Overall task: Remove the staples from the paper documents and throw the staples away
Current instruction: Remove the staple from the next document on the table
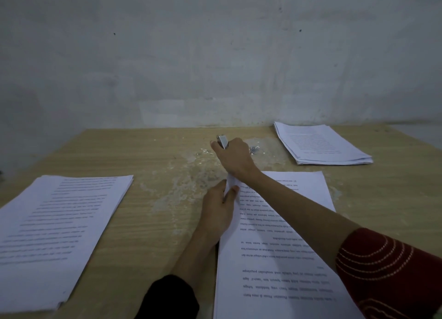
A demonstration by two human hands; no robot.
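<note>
A: Worn wooden table (143, 151), bare grey wall behind. Where's the document (275, 247)?
B: Beside the left hand (216, 208), whose fingers pinch its far corner. Its long side runs back toward the person. The right hand (233, 156), curled round a silvery tool (223, 140), sits just beyond that corner, nearer the loose staples (254, 149) (right of its knuckles).
A: Any writing?
B: Printed lines, upside down and unreadable. No brand shows.

Bare office – desk (143, 213), paper stacks (320, 144)
</note>
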